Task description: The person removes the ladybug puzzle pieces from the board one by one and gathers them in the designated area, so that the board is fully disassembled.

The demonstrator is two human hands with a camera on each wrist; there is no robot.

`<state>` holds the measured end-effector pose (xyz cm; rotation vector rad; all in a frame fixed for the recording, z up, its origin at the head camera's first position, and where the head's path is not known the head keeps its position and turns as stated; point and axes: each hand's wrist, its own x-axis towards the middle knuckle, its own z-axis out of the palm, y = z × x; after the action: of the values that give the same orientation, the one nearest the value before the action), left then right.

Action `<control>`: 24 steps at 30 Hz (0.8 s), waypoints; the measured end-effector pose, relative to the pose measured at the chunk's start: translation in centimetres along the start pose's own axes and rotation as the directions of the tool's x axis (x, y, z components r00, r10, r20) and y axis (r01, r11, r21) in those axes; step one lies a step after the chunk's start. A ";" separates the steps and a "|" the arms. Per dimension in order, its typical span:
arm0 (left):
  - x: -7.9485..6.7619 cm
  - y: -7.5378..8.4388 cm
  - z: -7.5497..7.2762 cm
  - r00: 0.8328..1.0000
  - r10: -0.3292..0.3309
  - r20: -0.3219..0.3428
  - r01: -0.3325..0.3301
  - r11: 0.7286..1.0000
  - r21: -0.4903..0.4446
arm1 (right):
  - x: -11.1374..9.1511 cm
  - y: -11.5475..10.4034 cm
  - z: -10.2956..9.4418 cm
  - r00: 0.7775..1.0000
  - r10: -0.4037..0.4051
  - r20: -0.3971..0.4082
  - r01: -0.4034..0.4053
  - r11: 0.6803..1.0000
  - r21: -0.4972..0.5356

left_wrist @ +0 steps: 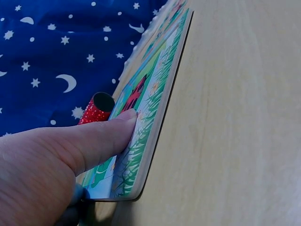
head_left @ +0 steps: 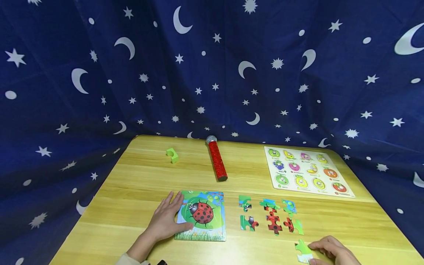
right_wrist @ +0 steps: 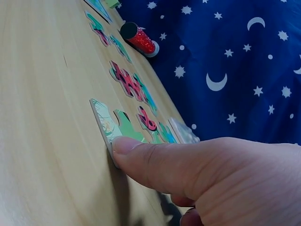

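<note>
My left hand [head_left: 164,221] rests on the left side of a square ladybug puzzle board [head_left: 215,237] lying flat on the table. Its fingers stretch along the board's upper left corner; in the left wrist view the thumb [left_wrist: 108,136] lies across the picture near the printed grass. At the table's front right, my right hand [head_left: 334,250] pinches the edge of a green and white puzzle piece [head_left: 303,254]. The right wrist view shows that thumb [right_wrist: 136,148] on the piece's pale border [right_wrist: 104,120], which tilts up from the table. Fingers behind that thumb are mostly hidden.
Several loose ladybug pieces [head_left: 274,222] lie in rough rows between the hands. Behind them are a red glittery toy microphone [head_left: 217,160], a green arch-shaped block [head_left: 174,159] and a white fruit peg board [head_left: 322,191]. A dark blue star-and-moon curtain [head_left: 212,73] hangs at the table's back edge.
</note>
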<state>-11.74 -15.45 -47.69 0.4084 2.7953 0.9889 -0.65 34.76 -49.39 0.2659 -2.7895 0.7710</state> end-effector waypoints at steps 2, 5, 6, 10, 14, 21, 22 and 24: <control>0.0 0.0 0.0 1.000 0.001 -0.001 -0.001 1.000 -0.001 | 0.1 0.0 0.0 1.000 0.009 0.017 -0.009 1.000 -0.003; 0.0 -0.1 0.0 1.000 0.003 -0.003 -0.003 1.000 0.003 | 0.1 -0.2 0.0 0.999 0.027 0.020 -0.027 1.000 -0.010; 0.0 -0.1 0.1 1.000 0.004 -0.004 -0.004 1.000 0.003 | 0.1 -0.3 0.1 0.999 0.033 0.015 -0.033 0.999 -0.013; 0.0 -0.1 0.1 1.000 0.004 -0.002 -0.004 1.000 0.005 | 0.2 -0.9 0.1 0.998 0.053 -0.033 -0.054 0.998 -0.011; -0.1 -0.3 0.0 1.000 0.002 -0.007 -0.002 1.000 0.010 | 1.6 -3.0 -0.6 0.999 0.031 -0.042 -0.031 1.000 0.005; -0.1 -0.4 0.0 1.000 0.001 -0.026 -0.001 1.000 -0.004 | 7.9 -12.1 2.0 0.979 -0.204 -0.010 0.204 0.973 0.108; -0.1 -0.4 0.0 1.000 0.001 -0.024 -0.001 1.000 -0.007 | 8.7 -13.5 3.1 0.971 -0.240 -0.002 0.238 0.962 0.135; -0.1 -0.2 0.1 1.000 0.006 -0.018 -0.006 1.000 -0.012 | 9.9 -16.1 5.1 0.957 -0.285 0.046 0.272 0.944 0.189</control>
<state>-11.69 -15.57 -47.91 0.4083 2.8042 1.0144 -7.25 17.37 -43.24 0.7188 -2.6640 0.9579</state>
